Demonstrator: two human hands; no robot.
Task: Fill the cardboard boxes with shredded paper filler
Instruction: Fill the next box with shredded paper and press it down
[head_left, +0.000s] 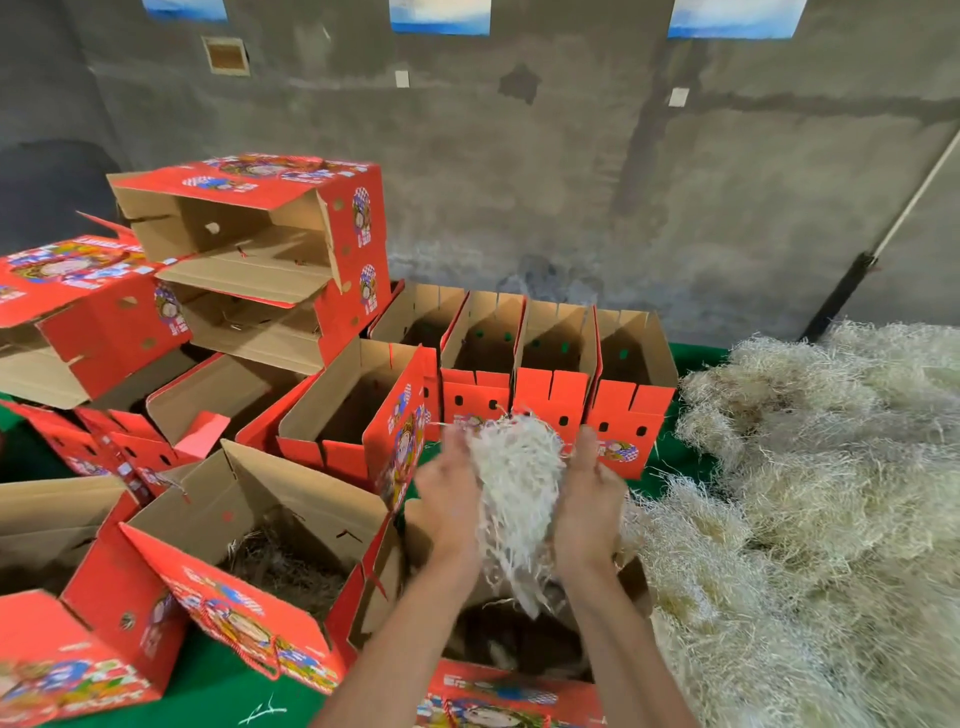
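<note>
Shredded paper filler (517, 483) — pale, stringy clump pressed between both hands.

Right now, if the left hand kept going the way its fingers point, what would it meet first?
Probably the row of open red boxes beyond the left hand; depth is unclear, and the shredded paper sits beside it.
</note>
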